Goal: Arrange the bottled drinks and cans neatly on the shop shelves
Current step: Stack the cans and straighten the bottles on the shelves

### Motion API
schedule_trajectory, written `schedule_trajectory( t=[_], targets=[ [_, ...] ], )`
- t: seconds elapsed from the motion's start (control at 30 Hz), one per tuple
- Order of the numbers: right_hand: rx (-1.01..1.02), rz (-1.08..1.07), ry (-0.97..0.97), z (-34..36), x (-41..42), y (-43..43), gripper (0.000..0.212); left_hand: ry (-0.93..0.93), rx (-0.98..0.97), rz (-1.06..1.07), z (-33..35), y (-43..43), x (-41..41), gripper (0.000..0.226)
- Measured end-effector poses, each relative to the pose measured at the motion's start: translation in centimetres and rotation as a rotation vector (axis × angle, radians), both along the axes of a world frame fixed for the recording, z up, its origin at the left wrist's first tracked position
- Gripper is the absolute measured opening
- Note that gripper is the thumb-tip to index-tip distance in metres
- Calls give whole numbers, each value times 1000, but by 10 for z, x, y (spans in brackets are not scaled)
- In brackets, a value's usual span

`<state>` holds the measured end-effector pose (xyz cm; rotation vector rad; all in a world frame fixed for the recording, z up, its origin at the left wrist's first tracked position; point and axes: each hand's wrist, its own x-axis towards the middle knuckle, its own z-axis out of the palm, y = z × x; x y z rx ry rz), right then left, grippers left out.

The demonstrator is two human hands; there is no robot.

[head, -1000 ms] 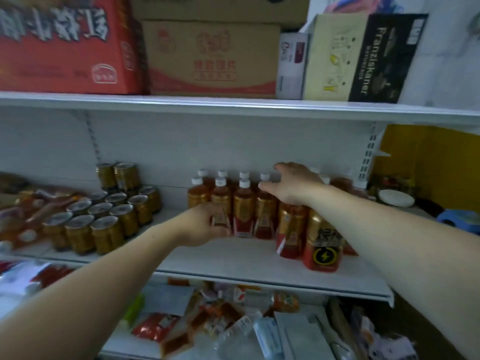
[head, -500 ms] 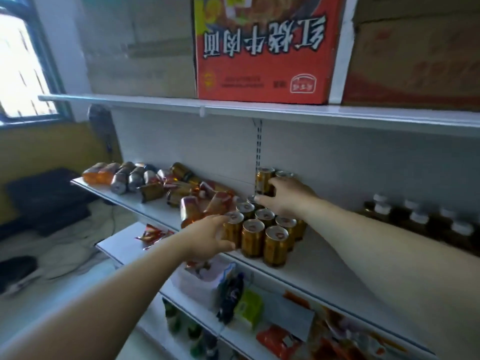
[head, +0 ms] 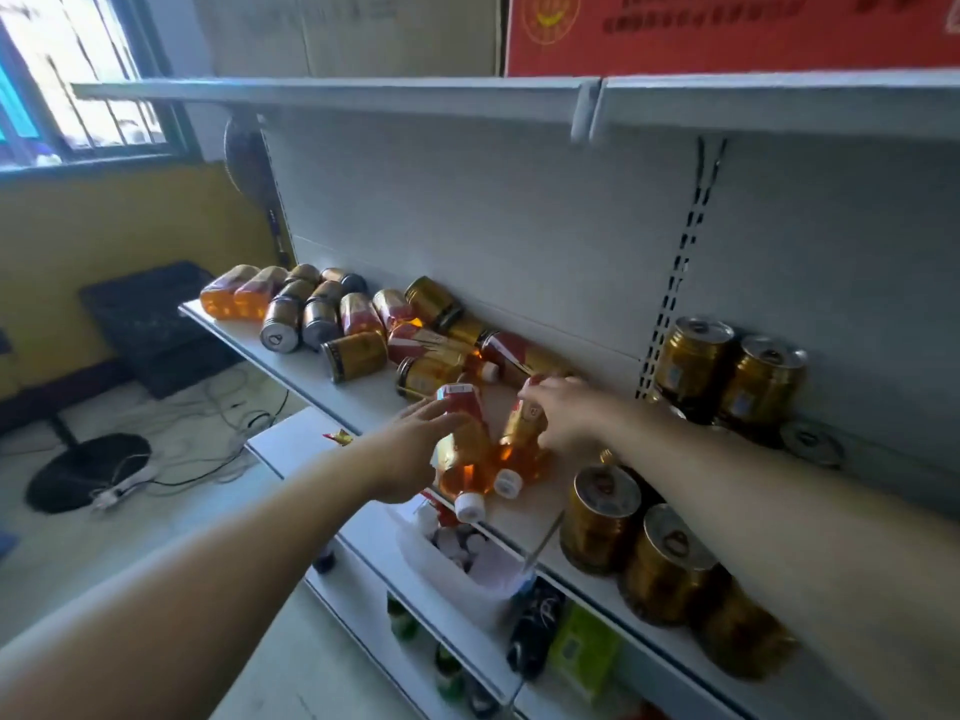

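Two bottles lie on their sides at the shelf front, caps pointing toward the person. The left bottle has its white cap hanging at the shelf lip; the right bottle lies touching it at its 3 o'clock. The left hand is spread, fingers loosely open, resting against the left bottle's flank without closing on it. The right hand curls over the base end of the right bottle; whether the fingers have closed fully I cannot tell.

These look like full plastic bottles of amber drink: moderately heavy, smooth and round, so likely to roll, with walls that give a little under a squeeze. The best hold is probably around the labelled middle, not the slim neck.

At 10 o'clock from the hands, a heap of cans and bottles lies toppled. At 3 o'clock, upright cans stand in rows; they are stiff and best taken around the wall.
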<state>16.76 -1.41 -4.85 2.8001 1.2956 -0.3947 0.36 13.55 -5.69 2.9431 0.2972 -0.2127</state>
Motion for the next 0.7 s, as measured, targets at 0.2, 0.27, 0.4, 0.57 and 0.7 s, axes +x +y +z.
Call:
schedule_trajectory(
  t=[0.2,0.27,0.4,0.57,0.7],
  targets=[
    [-278,129,-120,-27,35,27,99,123,384,-416,-25,47,48,89],
    [-322,217,-211,-25,36,30,97,69,381,-530,-29,59,61,91],
    [-377,264,-259,-11,30,31,87,-102,234,-645,-39,87,73,88],
    [-101,-43,-118,-3,13,20,75,-430,-415,-452,-54,114,67,90],
    [431,-320,89,-6,-8,22,62,-307,-1011,-134,-47,111,68,88]
  ],
)
